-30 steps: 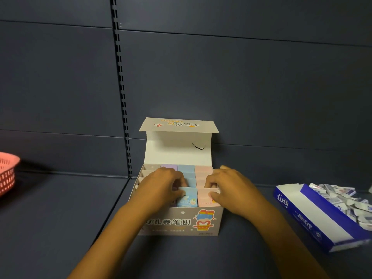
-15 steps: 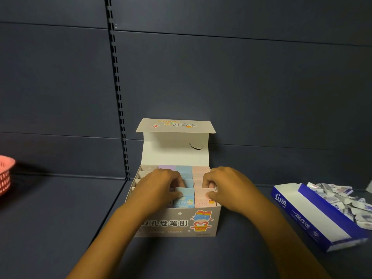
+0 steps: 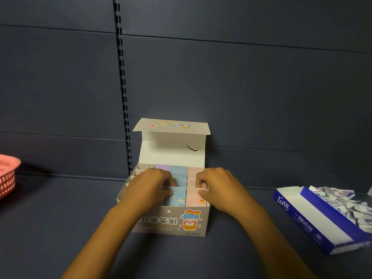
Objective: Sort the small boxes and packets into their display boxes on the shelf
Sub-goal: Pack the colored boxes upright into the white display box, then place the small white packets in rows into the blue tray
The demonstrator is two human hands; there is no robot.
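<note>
Both hands, left hand (image 3: 150,185) and right hand (image 3: 216,187), remain curled, apparently pinching small boxes (image 3: 177,195) inside the display box (image 3: 173,222) at 12 o'clock on the shelf (image 3: 60,218); no change, seating continues.

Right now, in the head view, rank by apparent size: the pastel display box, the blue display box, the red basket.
1. pastel display box, lid up.
2. blue display box, slightly smaller looking; cropped at the right edge, so unsure.
3. red basket, smallest, but mostly out of frame.
</note>
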